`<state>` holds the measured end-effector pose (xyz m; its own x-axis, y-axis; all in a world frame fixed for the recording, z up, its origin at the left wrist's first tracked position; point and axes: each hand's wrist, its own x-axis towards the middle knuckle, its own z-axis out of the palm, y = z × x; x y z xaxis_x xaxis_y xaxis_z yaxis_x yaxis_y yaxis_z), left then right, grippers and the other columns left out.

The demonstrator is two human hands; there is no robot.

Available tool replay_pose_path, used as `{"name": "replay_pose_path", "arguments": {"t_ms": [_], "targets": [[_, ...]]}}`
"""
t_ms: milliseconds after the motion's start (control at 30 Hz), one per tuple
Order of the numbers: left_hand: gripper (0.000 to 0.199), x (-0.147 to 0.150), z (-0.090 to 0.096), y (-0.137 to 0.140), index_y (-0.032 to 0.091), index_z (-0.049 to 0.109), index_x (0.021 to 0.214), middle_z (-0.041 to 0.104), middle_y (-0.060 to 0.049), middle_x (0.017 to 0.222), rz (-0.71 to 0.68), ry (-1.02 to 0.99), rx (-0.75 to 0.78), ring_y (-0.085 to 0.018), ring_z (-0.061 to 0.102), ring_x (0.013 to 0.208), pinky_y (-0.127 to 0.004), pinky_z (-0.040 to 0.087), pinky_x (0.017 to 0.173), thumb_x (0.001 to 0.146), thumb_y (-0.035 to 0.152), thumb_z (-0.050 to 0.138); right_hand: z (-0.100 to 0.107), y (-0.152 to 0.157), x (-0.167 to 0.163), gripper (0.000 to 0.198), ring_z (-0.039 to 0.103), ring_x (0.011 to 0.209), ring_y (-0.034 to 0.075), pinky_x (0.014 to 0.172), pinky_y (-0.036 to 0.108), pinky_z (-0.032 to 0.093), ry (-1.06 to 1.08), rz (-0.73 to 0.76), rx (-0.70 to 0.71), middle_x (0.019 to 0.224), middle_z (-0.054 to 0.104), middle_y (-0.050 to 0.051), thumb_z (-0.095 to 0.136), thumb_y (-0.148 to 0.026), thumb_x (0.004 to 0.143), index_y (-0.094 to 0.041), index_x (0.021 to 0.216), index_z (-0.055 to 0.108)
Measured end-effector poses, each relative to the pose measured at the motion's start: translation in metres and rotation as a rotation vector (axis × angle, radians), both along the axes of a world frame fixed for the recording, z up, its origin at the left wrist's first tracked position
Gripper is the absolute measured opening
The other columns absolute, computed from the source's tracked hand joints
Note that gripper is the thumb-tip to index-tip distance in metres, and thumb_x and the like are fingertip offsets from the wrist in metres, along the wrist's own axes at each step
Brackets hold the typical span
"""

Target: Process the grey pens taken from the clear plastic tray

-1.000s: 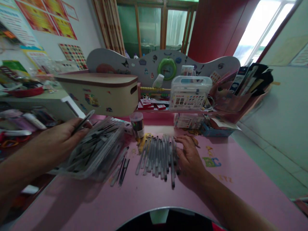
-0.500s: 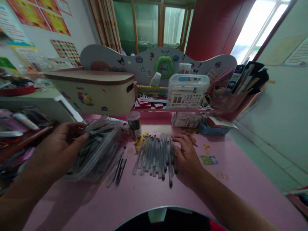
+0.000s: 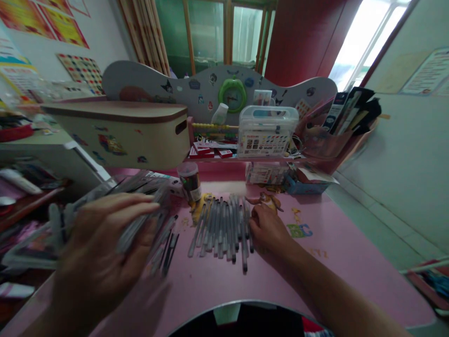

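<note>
A row of clear-barrelled pens with dark ends (image 3: 224, 229) lies side by side on the pink desk. My right hand (image 3: 270, 231) rests at the row's right edge, its fingers curled in; anything inside them is hidden. On the left, my left hand (image 3: 105, 243) hovers blurred in front of a clear plastic box (image 3: 159, 192) holding pens. Its fingers are stretched and its thumb apart, with nothing visible held. Several loose pens and thin black refills (image 3: 170, 252) lie between the box and the row.
A round clear tub (image 3: 189, 182) stands behind the pens. Above the desk (image 3: 210, 290), a shelf carries a cream lidded bin (image 3: 122, 135), a green clock (image 3: 232, 96) and a clear handled case (image 3: 268, 133). A blue box (image 3: 308, 185) sits at the back right.
My left hand has come right and nearer, its fingers spreading from a pinch over the box. A clear tray-like part now shows at far left. My right fingers have curled in.
</note>
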<state>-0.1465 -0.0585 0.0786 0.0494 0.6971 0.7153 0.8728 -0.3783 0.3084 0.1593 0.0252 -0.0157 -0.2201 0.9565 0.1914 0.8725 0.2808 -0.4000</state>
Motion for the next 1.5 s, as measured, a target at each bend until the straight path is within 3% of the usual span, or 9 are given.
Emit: {"name": "replay_pose_path", "arguments": {"t_ms": [67, 167, 300, 433, 700, 1000, 1233, 1367, 1500], "targets": [[0.035, 0.029, -0.008, 0.002, 0.038, 0.065, 0.113, 0.067, -0.004, 0.116, -0.242, 0.001, -0.045, -0.03, 0.059, 0.113, -0.047, 0.042, 0.107, 0.083, 0.02, 0.064, 0.003, -0.002, -0.001, 0.006, 0.06, 0.088, 0.025, 0.081, 0.036, 0.043, -0.056, 0.002, -0.031, 0.09, 0.065, 0.01, 0.053, -0.016, 0.083, -0.019, 0.083, 0.058], [0.023, 0.062, -0.031, 0.018, 0.031, 0.073, 0.103, 0.069, -0.009, 0.121, -0.388, -0.117, -0.368, -0.032, 0.06, 0.117, -0.048, 0.043, 0.105, 0.087, 0.022, 0.059, 0.008, -0.004, -0.001, 0.01, 0.062, 0.092, 0.027, 0.08, 0.036, 0.044, -0.113, 0.003, -0.07, 0.094, 0.067, 0.013, 0.054, -0.014, 0.079, -0.019, 0.088, 0.058], [0.028, 0.082, -0.058, 0.052, 0.024, 0.073, 0.11, 0.061, -0.015, 0.137, -0.364, -0.182, -0.609, -0.038, 0.048, 0.133, -0.055, 0.03, 0.116, 0.084, 0.026, 0.062, 0.012, -0.006, -0.002, 0.027, 0.064, 0.101, 0.031, 0.077, 0.037, 0.046, -0.131, -0.03, -0.126, 0.107, 0.068, 0.017, 0.054, -0.011, 0.076, -0.017, 0.102, 0.057], [0.045, 0.102, -0.068, 0.088, 0.024, 0.062, 0.132, 0.049, -0.014, 0.152, -0.275, 0.052, -0.714, -0.039, 0.032, 0.146, -0.06, 0.018, 0.119, 0.09, 0.039, 0.059, 0.012, -0.008, -0.002, 0.031, 0.065, 0.103, 0.031, 0.077, 0.038, 0.047, -0.112, -0.036, -0.113, 0.112, 0.068, 0.018, 0.054, -0.009, 0.077, -0.018, 0.107, 0.057], [0.057, 0.14, -0.077, 0.131, 0.026, 0.05, 0.144, 0.037, -0.015, 0.161, -0.3, 0.315, -0.804, -0.045, 0.028, 0.147, -0.069, 0.024, 0.111, 0.095, 0.055, 0.043, 0.012, -0.007, 0.002, 0.037, 0.064, 0.111, 0.034, 0.078, 0.039, 0.049, -0.138, -0.056, -0.133, 0.127, 0.064, 0.02, 0.052, -0.011, 0.081, -0.016, 0.118, 0.056], [0.055, 0.151, -0.087, 0.11, 0.026, 0.052, 0.141, 0.05, -0.013, 0.15, -0.425, 0.289, -0.696, -0.04, 0.041, 0.138, -0.062, 0.03, 0.111, 0.091, 0.048, 0.057, 0.013, -0.001, 0.011, 0.051, 0.066, 0.108, 0.033, 0.081, 0.04, 0.047, -0.127, -0.098, -0.17, 0.121, 0.067, 0.019, 0.055, -0.015, 0.082, -0.017, 0.133, 0.052], [0.054, 0.136, -0.075, 0.098, 0.028, 0.048, 0.146, 0.04, -0.012, 0.16, -0.327, 0.316, -0.689, -0.043, 0.025, 0.149, -0.072, 0.004, 0.116, 0.097, 0.05, 0.045, 0.021, -0.004, 0.007, 0.042, 0.064, 0.112, 0.032, 0.085, 0.039, 0.046, -0.185, -0.103, -0.196, 0.123, 0.067, 0.021, 0.052, -0.017, 0.087, -0.014, 0.129, 0.055], [0.056, 0.107, -0.073, 0.096, 0.025, 0.051, 0.146, 0.037, -0.015, 0.161, -0.113, 0.359, -0.74, -0.046, 0.021, 0.15, -0.068, 0.018, 0.115, 0.098, 0.052, 0.041, 0.022, -0.003, 0.006, 0.035, 0.063, 0.113, 0.032, 0.085, 0.039, 0.045, -0.169, -0.085, -0.237, 0.125, 0.066, 0.02, 0.047, -0.022, 0.094, -0.014, 0.126, 0.056], [0.057, 0.087, -0.083, 0.093, 0.019, 0.052, 0.145, 0.044, -0.019, 0.154, -0.117, 0.372, -0.789, -0.041, 0.034, 0.145, -0.058, 0.03, 0.115, 0.098, 0.049, 0.041, 0.018, -0.001, 0.007, 0.033, 0.063, 0.111, 0.031, 0.083, 0.037, 0.044, -0.127, -0.02, -0.214, 0.124, 0.066, 0.018, 0.047, -0.025, 0.095, -0.015, 0.125, 0.056]]}}
